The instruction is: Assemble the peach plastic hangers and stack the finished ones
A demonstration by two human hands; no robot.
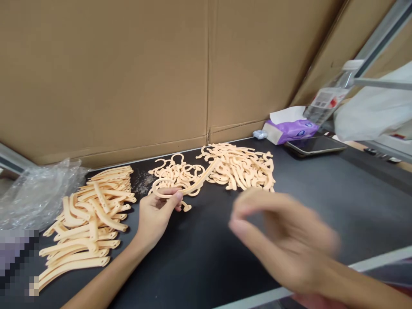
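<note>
My left hand (157, 214) is closed on a cream-coloured curved piece (201, 180), pinched between thumb and fingers. One end of the piece is a long strip slanting up to the right; the other is a rounded hook. A small knobbed end (187, 208) shows below my fingers. My right hand (283, 236) is in the air to the right, blurred, its thumb and forefinger tips together; anything between them is too blurred to make out. Behind my left hand lie a heap of thin hooked pieces (176, 169) and a heap of wavy pieces (244, 165).
Longer curved strips (93, 210) are piled on the black table (193, 266) at left, beside crumpled clear plastic (41, 193). A phone (315, 146), a purple tissue pack (291, 130) and a bottle (333, 96) are at back right. Cardboard (128, 77) walls the rear.
</note>
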